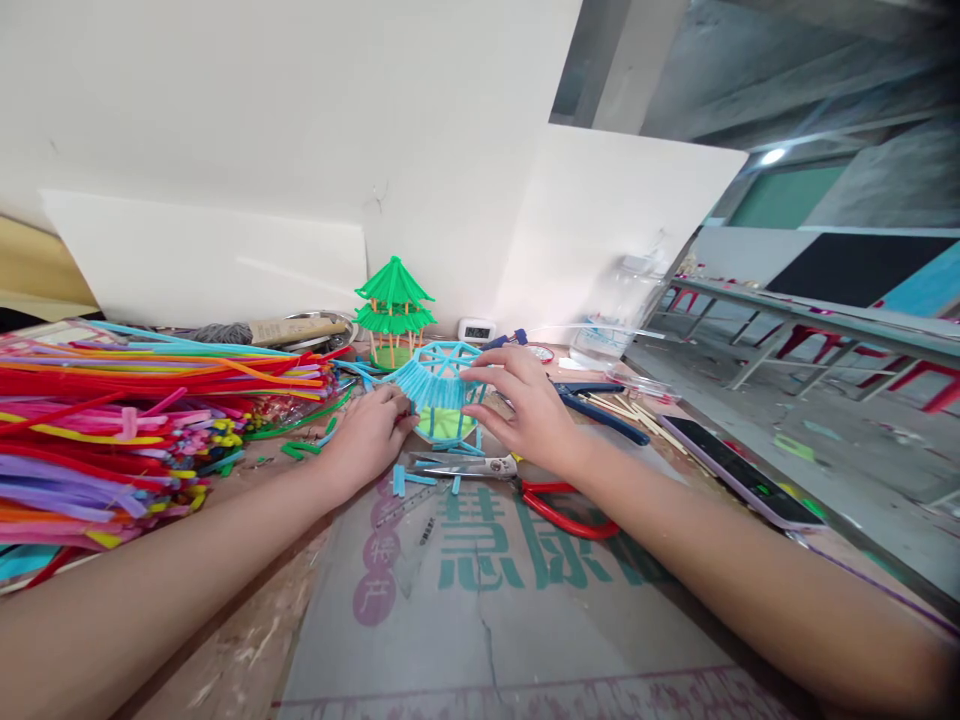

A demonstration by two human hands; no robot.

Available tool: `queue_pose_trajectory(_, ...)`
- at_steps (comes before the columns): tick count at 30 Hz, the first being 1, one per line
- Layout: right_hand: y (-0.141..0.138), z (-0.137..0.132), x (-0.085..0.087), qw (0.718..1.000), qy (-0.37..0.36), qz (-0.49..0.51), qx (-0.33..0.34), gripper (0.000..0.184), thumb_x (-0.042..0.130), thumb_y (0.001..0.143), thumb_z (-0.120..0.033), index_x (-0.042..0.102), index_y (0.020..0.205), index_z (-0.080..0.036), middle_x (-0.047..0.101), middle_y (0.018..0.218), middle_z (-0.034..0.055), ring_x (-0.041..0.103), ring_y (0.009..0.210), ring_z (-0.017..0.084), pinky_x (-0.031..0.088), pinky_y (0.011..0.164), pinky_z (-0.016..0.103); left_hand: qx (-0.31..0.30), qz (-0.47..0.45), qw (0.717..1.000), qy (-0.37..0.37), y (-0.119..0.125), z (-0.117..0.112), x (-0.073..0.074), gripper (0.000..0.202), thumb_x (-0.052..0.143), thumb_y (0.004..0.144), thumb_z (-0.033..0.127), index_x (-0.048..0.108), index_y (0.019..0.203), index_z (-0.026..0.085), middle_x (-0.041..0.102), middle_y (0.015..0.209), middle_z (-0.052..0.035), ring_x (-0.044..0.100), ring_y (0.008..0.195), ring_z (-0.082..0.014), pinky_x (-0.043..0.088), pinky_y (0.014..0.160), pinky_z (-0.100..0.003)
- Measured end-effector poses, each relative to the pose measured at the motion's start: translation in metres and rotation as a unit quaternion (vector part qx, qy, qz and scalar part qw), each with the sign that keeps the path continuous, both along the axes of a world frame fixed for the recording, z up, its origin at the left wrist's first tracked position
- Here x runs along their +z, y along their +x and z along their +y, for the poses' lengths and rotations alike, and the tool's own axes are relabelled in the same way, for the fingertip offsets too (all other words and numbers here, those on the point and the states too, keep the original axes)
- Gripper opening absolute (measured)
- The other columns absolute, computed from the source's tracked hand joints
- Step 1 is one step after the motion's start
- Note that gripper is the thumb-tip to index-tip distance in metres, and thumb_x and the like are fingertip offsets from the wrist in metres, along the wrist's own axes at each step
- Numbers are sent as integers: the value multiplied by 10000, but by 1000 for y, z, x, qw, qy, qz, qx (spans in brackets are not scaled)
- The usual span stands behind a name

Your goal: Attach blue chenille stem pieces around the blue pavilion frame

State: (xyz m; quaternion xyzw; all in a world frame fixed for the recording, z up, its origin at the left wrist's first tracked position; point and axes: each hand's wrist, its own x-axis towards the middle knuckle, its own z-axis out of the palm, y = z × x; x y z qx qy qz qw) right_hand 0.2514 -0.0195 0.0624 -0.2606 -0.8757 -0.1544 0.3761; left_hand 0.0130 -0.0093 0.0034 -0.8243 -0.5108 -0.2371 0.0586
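Note:
A small light-blue pavilion model (431,385), its roof and posts made of pipe cleaners, stands on a pale green base in front of me. My left hand (369,435) is closed at its left edge, fingers curled together against the blue roof strips; the fingertips are partly hidden. On the other side, my right hand (529,405) has thumb and fingers apart, the tips by the right edge of the roof. Just in front of the model lie scissors (480,467) with red handles, half under my right hand. Short blue pipe-cleaner pieces (412,478) are scattered beside the blades.
Bundles of coloured pipe cleaners (150,430) fill the left side. Behind the model stand a green-roofed pavilion (394,310) and a small digital clock (477,329). To the right are pliers (604,412), wooden sticks (637,420), a phone (739,470) and a clear plastic bottle (611,315).

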Motion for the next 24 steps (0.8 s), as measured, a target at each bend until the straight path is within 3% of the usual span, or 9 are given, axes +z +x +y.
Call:
queue_pose_trajectory(8, 1, -2, 3, 999, -18, 34, -2, 364, 595, 906, -354, 544, 1232, -200, 601, 1187, 136, 531, 1142, 278, 417, 978, 478, 3, 0, 1000, -5, 1, -1, 2, 286, 423, 963, 359, 616, 851, 179, 600, 923, -87, 585, 885, -256, 427, 767, -364)
queue_pose_trajectory(13, 10, 12, 3, 994, -39, 97, -9, 79, 562, 918, -280, 564, 905, -203, 618, 952, 80, 562, 953, 232, 443, 853, 392, -6, -35, 999, -13, -4, 2, 2, 227, 465, 943, 334, 622, 905, 174, 618, 1011, -102, 578, 987, -266, 442, 858, -382)
queue_pose_trajectory(17, 23, 23, -10, 994, -41, 92, -52, 201, 518, 920, -271, 481, 733, -208, 547, 759, 39, 506, 768, 201, 401, 719, 338, -21, -72, 997, -27, -7, 7, 1, 179, 497, 920, 300, 629, 909, 178, 634, 1000, -98, 589, 1000, -253, 454, 888, -377)
queue_pose_trajectory(24, 35, 26, -28, 968, -193, 138, -87, 329, 389, 980, -348, 553, 743, -188, 572, 700, 26, 525, 699, 169, 389, 661, 291, -31, -96, 993, -56, -8, 5, 8, 190, 477, 891, 230, 643, 967, 181, 675, 1045, -118, 604, 1036, -271, 464, 923, -392)
